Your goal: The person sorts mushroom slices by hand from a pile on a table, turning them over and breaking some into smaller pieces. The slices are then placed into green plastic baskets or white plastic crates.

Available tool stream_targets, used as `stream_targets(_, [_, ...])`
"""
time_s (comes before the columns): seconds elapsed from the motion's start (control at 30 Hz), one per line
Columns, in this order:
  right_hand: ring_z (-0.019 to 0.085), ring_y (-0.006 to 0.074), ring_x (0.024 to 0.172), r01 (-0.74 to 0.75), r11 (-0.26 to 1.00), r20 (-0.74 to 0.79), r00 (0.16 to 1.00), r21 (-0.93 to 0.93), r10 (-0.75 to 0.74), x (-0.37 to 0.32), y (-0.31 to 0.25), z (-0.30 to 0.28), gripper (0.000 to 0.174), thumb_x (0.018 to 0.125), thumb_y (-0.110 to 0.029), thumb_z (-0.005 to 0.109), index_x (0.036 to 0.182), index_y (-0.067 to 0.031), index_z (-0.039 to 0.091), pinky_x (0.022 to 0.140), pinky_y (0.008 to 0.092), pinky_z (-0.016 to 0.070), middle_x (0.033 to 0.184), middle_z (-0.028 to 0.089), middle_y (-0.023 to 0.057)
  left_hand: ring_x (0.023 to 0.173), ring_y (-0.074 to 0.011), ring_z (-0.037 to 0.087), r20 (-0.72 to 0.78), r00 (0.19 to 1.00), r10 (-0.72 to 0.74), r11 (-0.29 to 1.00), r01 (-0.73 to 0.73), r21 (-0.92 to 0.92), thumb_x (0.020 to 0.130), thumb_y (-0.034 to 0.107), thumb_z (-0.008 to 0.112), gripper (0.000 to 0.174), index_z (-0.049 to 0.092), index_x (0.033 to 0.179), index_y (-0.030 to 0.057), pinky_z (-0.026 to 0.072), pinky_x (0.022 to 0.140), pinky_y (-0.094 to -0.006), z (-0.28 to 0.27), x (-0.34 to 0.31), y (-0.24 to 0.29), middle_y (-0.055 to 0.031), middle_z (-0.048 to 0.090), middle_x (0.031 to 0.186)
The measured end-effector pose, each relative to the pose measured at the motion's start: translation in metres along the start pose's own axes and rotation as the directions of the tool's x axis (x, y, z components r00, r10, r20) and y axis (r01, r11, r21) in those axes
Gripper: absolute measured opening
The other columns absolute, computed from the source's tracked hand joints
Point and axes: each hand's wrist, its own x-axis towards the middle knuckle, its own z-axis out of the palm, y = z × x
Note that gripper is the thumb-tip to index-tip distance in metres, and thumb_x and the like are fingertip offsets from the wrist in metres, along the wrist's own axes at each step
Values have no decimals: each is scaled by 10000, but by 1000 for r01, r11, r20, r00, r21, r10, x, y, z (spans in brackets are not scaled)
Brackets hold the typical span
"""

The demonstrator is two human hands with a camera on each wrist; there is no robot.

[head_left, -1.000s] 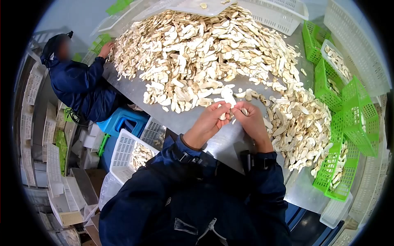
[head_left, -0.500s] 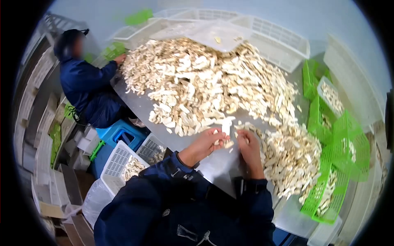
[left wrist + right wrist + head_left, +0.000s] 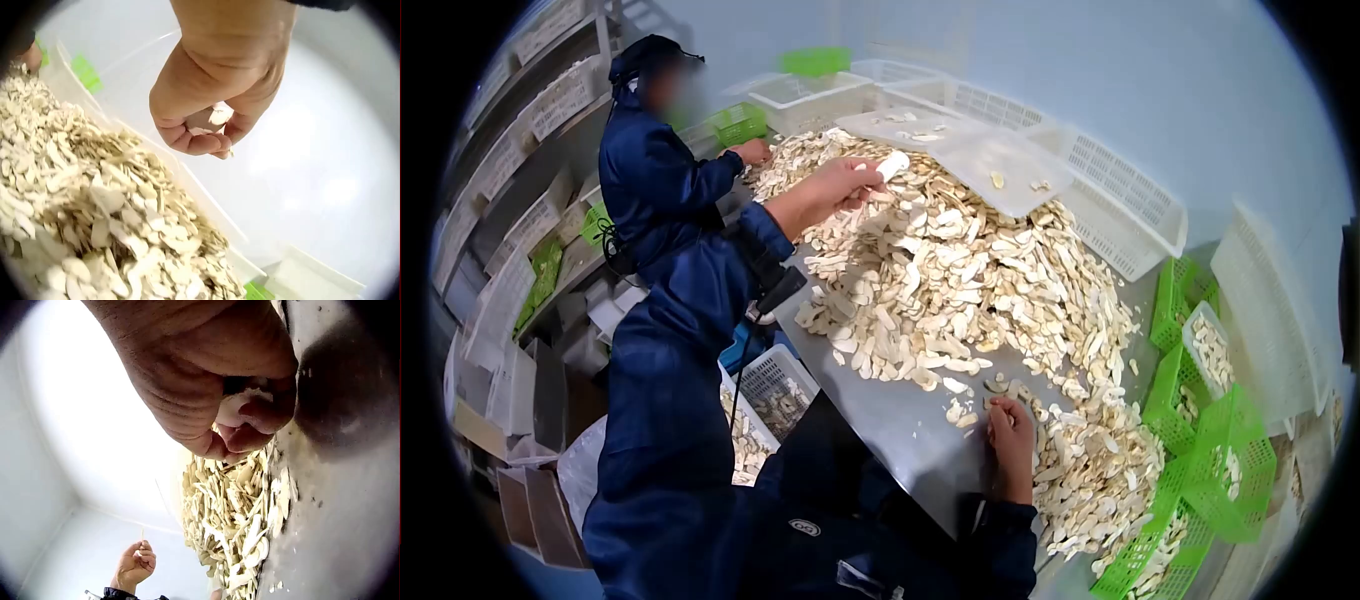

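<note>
The person's left hand [image 3: 832, 187] is raised over the far side of a big heap of pale cream flat slices [image 3: 960, 270]. Its fingers are curled round one long whitish slice [image 3: 891, 165], held clear above the heap; the left wrist view shows the fingertips pinched closed on it. The right hand [image 3: 1011, 432] rests low on the bare grey metal table [image 3: 880, 425] at the near edge of the heap, and in the right wrist view its fingers are closed on a small white slice piece [image 3: 240, 406]. Bright green plastic mesh baskets [image 3: 1220, 460] holding more slices stand to the right of the heap. A second person in dark blue work clothes [image 3: 655, 175] stands at the table's far left end.
</note>
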Motion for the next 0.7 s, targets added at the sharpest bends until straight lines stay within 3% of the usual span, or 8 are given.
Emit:
stream_targets(0.13, [430, 15, 511, 1, 1000, 4, 1000, -6, -1, 1, 2, -6, 129, 928, -128, 582, 1013, -42, 626, 443, 169, 294, 671, 529, -42, 548, -51, 460, 166, 983, -80, 946, 22, 324, 867, 143, 631, 157, 595, 996, 60, 371, 497, -213, -34, -9, -3, -6, 628, 771])
stream_targets(0.2, [430, 16, 506, -10, 1000, 5, 1000, 25, 10, 0, 2, -5, 125, 926, -127, 585, 1008, -43, 627, 439, 170, 296, 673, 534, -39, 584, -77, 531, 463, 866, -188, 625, -258, 737, 852, 191, 654, 302, 600, 1106, 38, 446, 536, -244, -57, -20, -4, -11, 647, 757])
stream_targets(0.27, [437, 20, 509, -12, 999, 18, 1000, 45, 11, -2, 0, -5, 115, 922, -122, 588, 995, -43, 628, 441, 167, 297, 672, 535, -35, 674, -92, 576, 359, 753, -552, 537, -9, 844, 835, 210, 668, 326, 610, 1111, 46, 480, 589, -261, -69, -34, 3, -1, 659, 799])
stream_targets(0.33, [444, 23, 513, -42, 997, 25, 999, 61, 40, -2, -2, -2, 112, 920, -120, 589, 989, -41, 627, 442, 166, 296, 676, 538, -31, 683, -93, 580, 320, 741, -590, 489, 12, 872, 833, 205, 657, 253, 643, 1036, 56, 480, 595, -259, -87, -30, 8, 11, 648, 777])
stream_targets(0.43, [419, 25, 509, -43, 995, 22, 999, 92, 41, -1, 1, -2, 128, 919, -111, 582, 1000, -20, 625, 445, 178, 290, 650, 513, -40, 650, -87, 553, 313, 896, -314, 549, -98, 830, 841, 180, 623, 124, 679, 901, 86, 459, 560, -257, -110, -5, 29, 16, 635, 752])
stream_targets(0.5, [401, 23, 509, -56, 988, 46, 998, 142, 49, -5, -6, -1, 140, 921, -109, 579, 1009, -9, 621, 453, 178, 287, 652, 506, -42, 609, -100, 536, -34, 991, 127, 750, -73, 657, 865, 221, 655, 299, 643, 1115, 58, 434, 508, -249, -123, 30, 28, -28, 659, 837])
stream_targets(0.57, [397, 27, 512, -66, 986, 63, 996, 154, 57, -3, -2, -1, 125, 923, -106, 579, 1011, -26, 617, 455, 178, 286, 653, 497, -44, 602, -97, 527, -320, 839, 439, 886, -347, 308, 863, 221, 658, 302, 637, 1107, 44, 425, 498, -257, -112, 59, 26, -26, 624, 779])
stream_targets(0.7, [407, 29, 509, -55, 994, 52, 997, 92, 50, -6, -10, -2, 124, 926, -115, 580, 1010, -31, 614, 451, 176, 292, 654, 503, -43, 588, -82, 504, -317, 910, 266, 940, -173, 294, 878, 221, 640, 196, 618, 938, 36, 385, 466, -259, -108, 79, -2, -9, 584, 766])
